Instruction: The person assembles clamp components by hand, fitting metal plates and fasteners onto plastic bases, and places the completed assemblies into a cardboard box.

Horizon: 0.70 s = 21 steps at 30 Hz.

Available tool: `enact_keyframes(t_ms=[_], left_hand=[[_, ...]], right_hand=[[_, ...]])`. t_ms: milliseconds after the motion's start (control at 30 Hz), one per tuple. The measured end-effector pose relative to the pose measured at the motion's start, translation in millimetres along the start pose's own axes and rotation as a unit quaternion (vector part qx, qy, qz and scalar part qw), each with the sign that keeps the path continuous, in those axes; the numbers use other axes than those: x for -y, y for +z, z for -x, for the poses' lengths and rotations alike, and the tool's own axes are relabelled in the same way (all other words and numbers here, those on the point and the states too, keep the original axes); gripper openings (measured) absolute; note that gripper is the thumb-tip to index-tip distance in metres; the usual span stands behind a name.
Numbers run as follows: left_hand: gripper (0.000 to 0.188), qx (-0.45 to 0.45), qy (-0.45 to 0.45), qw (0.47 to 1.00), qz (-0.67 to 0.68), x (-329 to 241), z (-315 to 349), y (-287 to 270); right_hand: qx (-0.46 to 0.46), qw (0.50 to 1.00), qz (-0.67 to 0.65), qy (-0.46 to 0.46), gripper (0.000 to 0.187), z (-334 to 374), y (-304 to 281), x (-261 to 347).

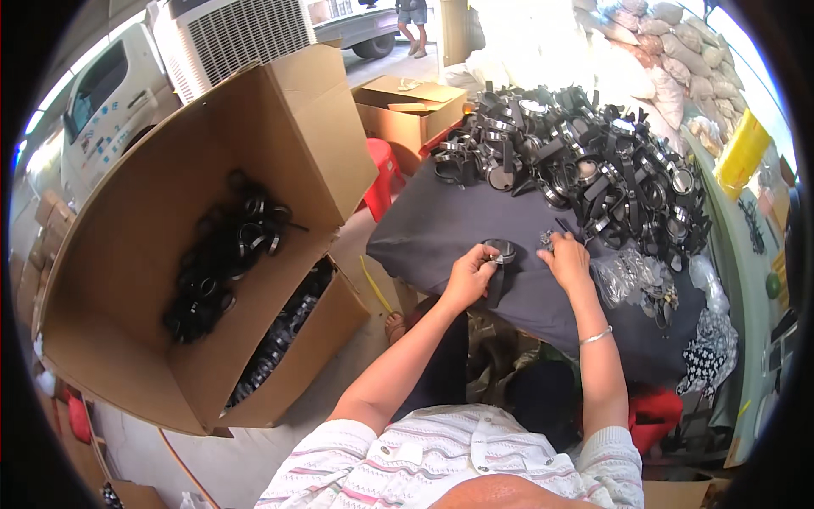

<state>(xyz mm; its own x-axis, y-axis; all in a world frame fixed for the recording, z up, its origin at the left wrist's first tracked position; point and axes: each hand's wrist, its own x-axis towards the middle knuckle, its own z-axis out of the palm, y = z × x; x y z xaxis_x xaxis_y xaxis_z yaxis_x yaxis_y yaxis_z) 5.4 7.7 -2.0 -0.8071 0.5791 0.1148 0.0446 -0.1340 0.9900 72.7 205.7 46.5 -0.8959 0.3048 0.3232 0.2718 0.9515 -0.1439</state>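
Note:
My left hand (471, 276) is closed on a wristwatch (502, 250) with a round case, pinching it at the case's edge. Its black strap (495, 287) hangs down over the dark cloth. To the right, my right hand (567, 258) has its fingertips bent together at a few small silvery parts (545, 241); what they pinch is too small to make out. A large heap of black-strapped watches (585, 161) covers the far right of the cloth-covered table (415, 222). Beside my right hand lies a clear plastic bag (626, 276) with small metal pieces.
At the left stands a big open carton (119, 254) with a pile of watches (222, 254) inside. A lower carton (309, 360) holds more dark items. Behind the table are a red stool (381, 174) and another carton (398, 123). Stacked sacks (678, 51) rise at the far right.

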Motion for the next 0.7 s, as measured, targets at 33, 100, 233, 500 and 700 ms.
enact_keyframes(t_ms=[33, 100, 233, 500, 700], left_hand=[[0.016, -0.001, 0.007, 1.0, -0.004, 0, -1, 0], [0.016, -0.002, 0.008, 1.0, 0.0, -2, -2, 1], [0.017, 0.006, 0.007, 1.0, -0.009, -5, -9, 4], [0.016, -0.052, 0.035, 0.997, -0.04, -8, 0, -8], [0.016, -0.046, 0.105, 0.993, -0.028, -3, 0, 12]], right_hand=[[0.007, 1.0, 0.016, -0.01, 0.029, 0, 1, 2], [-0.009, 1.0, 0.021, -0.022, 0.026, 0, 6, 2], [-0.069, 0.995, 0.045, -0.06, 0.013, -5, 23, -19], [-0.114, 0.987, -0.079, -0.082, 0.009, -8, 18, -1], [-0.068, 0.982, -0.155, -0.086, 0.004, -7, 34, -47]])
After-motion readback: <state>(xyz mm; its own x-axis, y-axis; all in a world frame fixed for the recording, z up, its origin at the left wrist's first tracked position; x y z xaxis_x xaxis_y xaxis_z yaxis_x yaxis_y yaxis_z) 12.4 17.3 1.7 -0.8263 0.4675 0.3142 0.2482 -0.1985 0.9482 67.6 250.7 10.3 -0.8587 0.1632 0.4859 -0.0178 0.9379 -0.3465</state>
